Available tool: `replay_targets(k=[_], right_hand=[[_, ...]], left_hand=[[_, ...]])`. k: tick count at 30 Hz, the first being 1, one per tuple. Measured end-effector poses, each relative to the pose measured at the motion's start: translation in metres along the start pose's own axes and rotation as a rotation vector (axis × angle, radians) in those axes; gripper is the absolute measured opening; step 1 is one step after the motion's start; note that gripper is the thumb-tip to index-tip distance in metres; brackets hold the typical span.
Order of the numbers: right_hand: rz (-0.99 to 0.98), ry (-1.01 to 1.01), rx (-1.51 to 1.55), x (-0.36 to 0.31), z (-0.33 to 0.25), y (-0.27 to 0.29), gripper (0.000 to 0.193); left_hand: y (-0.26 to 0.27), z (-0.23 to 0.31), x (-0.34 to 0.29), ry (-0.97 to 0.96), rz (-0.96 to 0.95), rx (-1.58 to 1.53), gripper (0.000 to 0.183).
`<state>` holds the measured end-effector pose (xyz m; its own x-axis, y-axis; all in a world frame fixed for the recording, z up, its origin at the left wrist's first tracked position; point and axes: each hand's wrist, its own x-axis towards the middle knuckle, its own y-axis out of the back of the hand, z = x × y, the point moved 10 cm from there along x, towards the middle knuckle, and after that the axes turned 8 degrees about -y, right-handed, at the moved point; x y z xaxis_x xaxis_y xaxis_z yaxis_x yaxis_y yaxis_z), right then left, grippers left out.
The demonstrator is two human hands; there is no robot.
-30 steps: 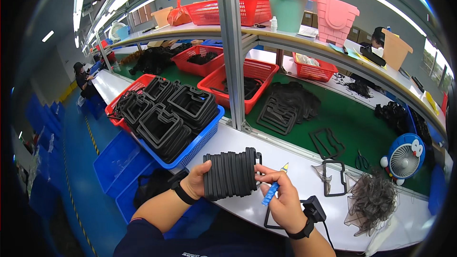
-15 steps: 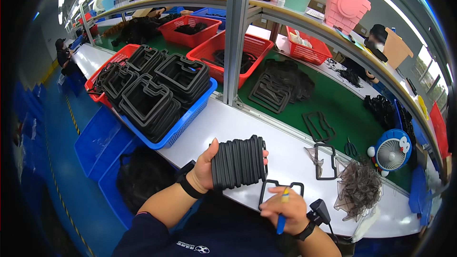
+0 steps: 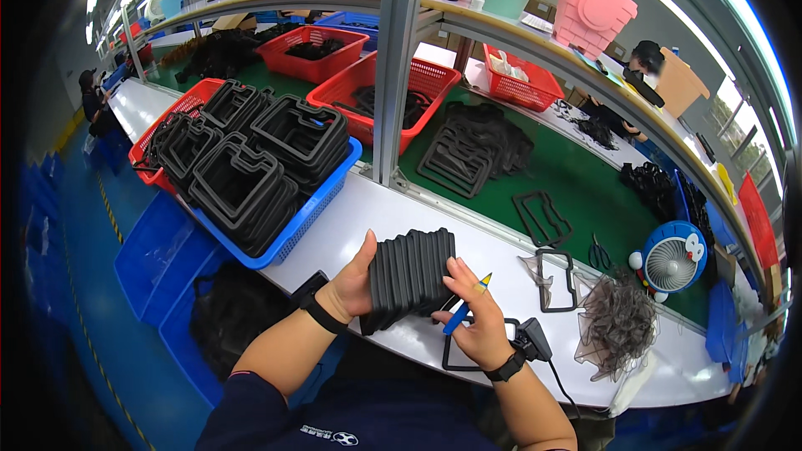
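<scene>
Over the white table edge, a stack of black rubbery frames [image 3: 409, 277] is held on its side. My left hand [image 3: 352, 282] grips its left side, with the thumb up and the other fingers partly hidden behind it. At the right end of the stack, the fingertips of my right hand [image 3: 476, 319] touch the frames. That same hand holds a blue pen [image 3: 458, 317] with a yellow band, its tip pointing up. Beneath the right hand a single black frame [image 3: 449, 359] lies partly covered on the table.
At left stands a blue basket [image 3: 313, 215] piled with similar frames. Another frame [image 3: 555, 280] and a heap of sheer dark mesh [image 3: 618, 317] lie to the right, near scissors [image 3: 599, 255] and a blue fan [image 3: 671, 260]. A metal post [image 3: 393, 75] rises behind the table.
My right hand has moved up and left to the stack, bringing the pen along. The stack tilts in my left hand, its frames now more slanted. The whole view has shifted slightly.
</scene>
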<state>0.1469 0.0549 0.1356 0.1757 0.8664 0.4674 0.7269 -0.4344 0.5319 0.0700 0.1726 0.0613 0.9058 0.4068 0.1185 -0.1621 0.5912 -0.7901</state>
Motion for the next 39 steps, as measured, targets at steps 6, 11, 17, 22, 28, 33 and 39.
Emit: replay_targets(k=[6, 11, 17, 22, 28, 33, 39], right_hand=[[0.021, -0.042, 0.041, 0.001, 0.006, 0.0, 0.066], [0.035, -0.054, 0.049, -0.001, 0.006, -0.005, 0.065], [0.029, -0.048, -0.02, -0.001, 0.001, -0.006, 0.063], [0.002, 0.033, -0.245, 0.016, -0.022, -0.005, 0.071], [-0.182, 0.098, -0.406, 0.042, -0.039, -0.005, 0.079], [-0.28, 0.099, -0.335, 0.043, -0.027, -0.009, 0.065], [-0.233, 0.137, -0.297, 0.04, -0.023, -0.006, 0.048]], left_hand=[[0.007, -0.007, -0.038, 0.111, -0.284, 0.223, 0.114], [0.001, -0.017, -0.062, 0.248, -0.448, 0.686, 0.115], [-0.004, -0.02, -0.055, 0.269, -0.446, 0.741, 0.109], [-0.009, -0.017, -0.039, -0.012, -0.385, 0.457, 0.099], [-0.011, -0.026, -0.03, 0.109, -0.236, 0.384, 0.09], [-0.011, -0.024, -0.025, 0.096, -0.232, 0.247, 0.078], [-0.006, -0.031, -0.024, 0.203, -0.226, 0.269, 0.063]])
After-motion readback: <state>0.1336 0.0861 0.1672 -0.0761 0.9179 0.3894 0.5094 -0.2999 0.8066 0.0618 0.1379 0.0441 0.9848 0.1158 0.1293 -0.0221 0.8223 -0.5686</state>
